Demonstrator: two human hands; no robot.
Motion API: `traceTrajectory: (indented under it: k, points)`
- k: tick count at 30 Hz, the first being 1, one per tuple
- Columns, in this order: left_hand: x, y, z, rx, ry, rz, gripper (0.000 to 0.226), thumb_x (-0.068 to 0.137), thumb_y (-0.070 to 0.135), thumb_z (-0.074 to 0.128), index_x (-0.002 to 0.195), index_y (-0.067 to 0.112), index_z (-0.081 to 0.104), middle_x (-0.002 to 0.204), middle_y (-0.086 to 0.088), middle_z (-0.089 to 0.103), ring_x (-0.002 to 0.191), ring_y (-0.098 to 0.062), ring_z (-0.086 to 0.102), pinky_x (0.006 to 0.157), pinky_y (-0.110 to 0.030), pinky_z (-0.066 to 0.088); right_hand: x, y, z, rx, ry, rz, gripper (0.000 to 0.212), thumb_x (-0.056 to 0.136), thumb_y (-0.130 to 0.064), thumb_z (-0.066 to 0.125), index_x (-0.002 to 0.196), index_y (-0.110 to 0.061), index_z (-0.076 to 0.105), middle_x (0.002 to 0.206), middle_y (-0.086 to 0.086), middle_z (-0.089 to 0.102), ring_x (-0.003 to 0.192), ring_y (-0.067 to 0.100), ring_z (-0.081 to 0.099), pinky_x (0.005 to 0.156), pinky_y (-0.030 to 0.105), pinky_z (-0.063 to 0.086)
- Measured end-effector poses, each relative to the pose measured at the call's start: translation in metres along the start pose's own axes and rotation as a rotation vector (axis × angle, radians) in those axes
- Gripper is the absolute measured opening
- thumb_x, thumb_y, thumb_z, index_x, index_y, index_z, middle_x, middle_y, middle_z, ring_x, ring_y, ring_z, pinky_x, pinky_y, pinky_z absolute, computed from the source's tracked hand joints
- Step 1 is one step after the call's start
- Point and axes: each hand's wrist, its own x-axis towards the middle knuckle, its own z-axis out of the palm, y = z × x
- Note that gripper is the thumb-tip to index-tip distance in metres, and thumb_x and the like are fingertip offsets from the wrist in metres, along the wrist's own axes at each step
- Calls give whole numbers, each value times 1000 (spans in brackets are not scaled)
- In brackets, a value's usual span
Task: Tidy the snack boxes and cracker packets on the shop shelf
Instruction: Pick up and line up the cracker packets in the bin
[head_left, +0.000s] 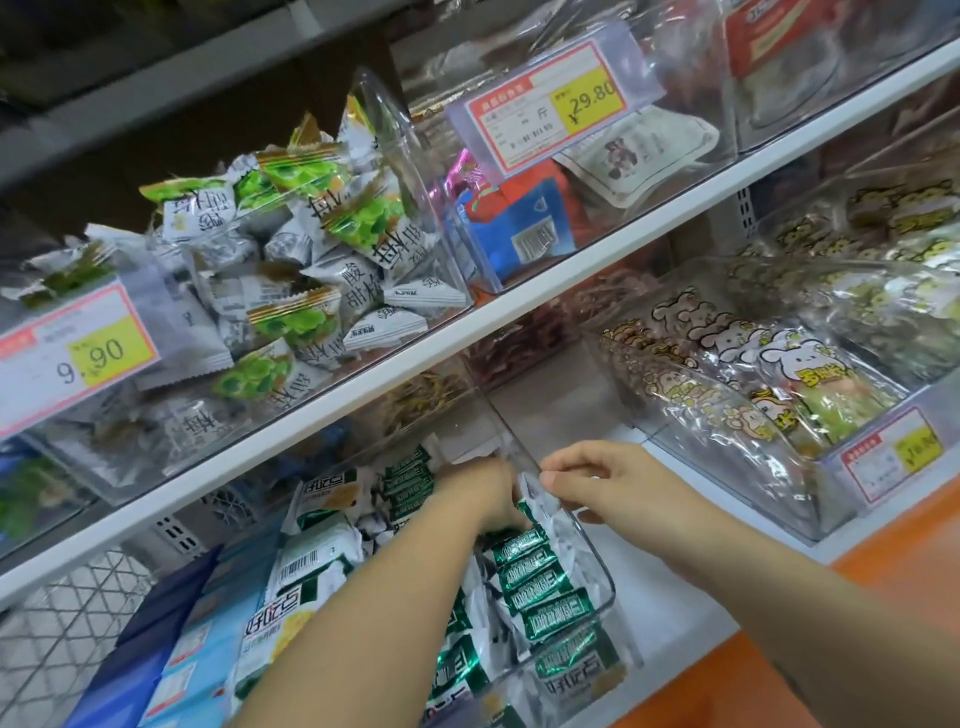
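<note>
Green cracker packets (540, 577) mid-straightening: left hand (485, 493) grips one, right hand (592, 480) pinches the clear bin (592, 556) rim; next, slot it upright.

Green-and-silver cracker packets (540, 577), pale blue snack boxes (192, 639), a red-bordered yellow price label (545, 109), an orange shelf front (914, 535).

- Our bare left forearm (363, 623) runs up from the lower edge, slanting to the right.
- Our left hand (480, 491) reaches forward with its back up. Its fingers dip out of sight, so we cannot tell their grip.
- Our bare right forearm (779, 587) comes in from the lower right corner, slanting up to the left.
- Our right hand (592, 483) sits just beside the left, fingers curled, thumb (553, 476) closed towards the forefinger, pinching the top edge of a clear plastic bin wall (592, 545).
</note>
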Motion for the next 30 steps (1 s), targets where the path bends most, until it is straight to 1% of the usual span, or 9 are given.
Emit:
traceTrajectory:
  k: [5,10,12,15,18,21,23,27,30]
  points:
    - [-5,-8,-8,-41,53,31,16,87,38,64,96,27,59,95,-2,61,76,-19,54,69,-30,45,1,-1,-1,16,-16,15,11,87,-22,66,96,-17,67,78,-6,64,56,-8,58,58,5,44]
    - [-34,-19,-22,-264,143,30,24,91,30,61,114,24,61,112,0,62,83,-15,60,73,-29,49,-2,-5,-1,-39,14,-8,11,86,-24,67,96,-20,66,87,-5,67,72,-1,61,68,10,46]
    - [-55,-21,-28,-309,215,38,23,93,31,57,115,26,59,111,3,63,81,-12,58,71,-28,47,-4,-10,-1,-181,48,-105,21,85,-26,68,106,-23,64,100,-11,65,83,-3,59,69,6,43]
    - [-94,-18,-34,-327,397,89,26,93,36,56,118,31,59,114,11,63,93,-8,60,82,-28,49,-9,-20,1,-470,50,-281,42,85,-29,68,125,-28,56,120,-12,55,102,0,50,82,12,36]
    - [-129,-12,-34,-359,570,178,28,92,38,56,118,30,61,110,18,58,103,-3,54,87,-24,44,-17,-31,8,-591,22,-429,34,84,-26,69,118,-28,62,114,-12,60,101,1,52,85,15,39]
    - [-151,-9,-32,-435,660,205,24,91,38,58,113,32,64,103,22,55,95,1,53,79,-22,44,-25,-42,13,-510,48,-523,5,83,-23,71,88,-25,69,86,-14,69,82,-2,60,76,19,47]
    - [-163,-8,-31,-543,724,202,17,88,39,61,105,37,63,102,24,56,96,5,53,80,-19,44,-28,-49,13,-457,49,-542,5,83,-19,71,80,-23,70,76,-14,68,75,-3,61,68,13,47]
    - [-184,-7,-33,-731,840,149,31,77,45,69,104,48,53,105,27,57,102,12,51,84,-5,38,-33,-61,13,-272,12,-545,5,83,-12,69,80,-15,69,73,-1,71,70,9,65,66,21,53]
    - [-192,-10,-29,-841,912,91,32,76,35,74,100,46,55,100,26,61,98,11,54,80,-5,39,-35,-65,11,-111,-42,-497,6,82,-8,69,79,-13,67,78,7,71,72,17,67,72,29,57]
